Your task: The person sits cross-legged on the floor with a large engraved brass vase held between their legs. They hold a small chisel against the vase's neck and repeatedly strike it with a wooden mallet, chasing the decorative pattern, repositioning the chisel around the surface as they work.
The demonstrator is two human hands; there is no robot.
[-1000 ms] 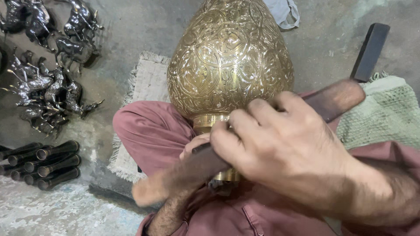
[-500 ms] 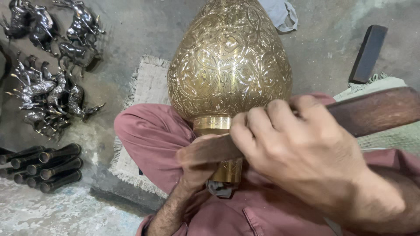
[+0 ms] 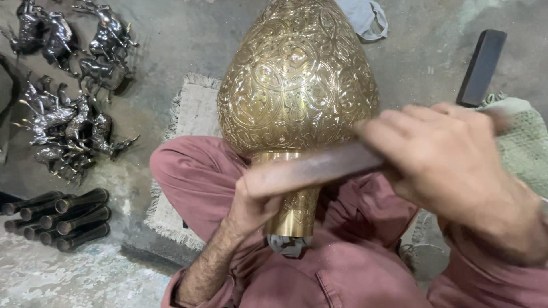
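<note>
Vase: engraved brass vase (image 3: 298, 80), bulb-shaped, resting on the person's lap with the bulb pointing away from the body and the narrow neck toward it.
Vase neck: plain brass collar (image 3: 292, 214), its open end just above a scrap of grey cloth (image 3: 288, 244) on the lap.
Bar: long flat dark bar (image 3: 311, 170) lying across the vase where bulb meets neck, its left end blurred.
Right hand: right hand (image 3: 451, 159) to the right of the vase, fingers clenched around the bar; blurred by motion.
Left hand: left hand (image 3: 257, 202) at the left side of the vase neck, under the bar; fingers curled against the neck, though how firmly they grip cannot be told.
Legs: pink trousers (image 3: 194, 177) under and on both sides of the vase neck.
Mat: pale fringed mat (image 3: 194, 111) on the floor left of the vase, its frayed edge showing past the knee.
Figurines: heap of dark metal animal figurines (image 3: 68, 102) well left of the vase.
Tubes: row of dark metal tubes (image 3: 68, 217) on the floor, lower left of the vase.
Block: dark rectangular block (image 3: 482, 65) upper right of the vase.
Green cloth: knitted green cloth (image 3: 525, 142) right of the vase, behind the right hand.
Open room: bare grey floor (image 3: 177, 40) between the vase and the figurines.
</note>
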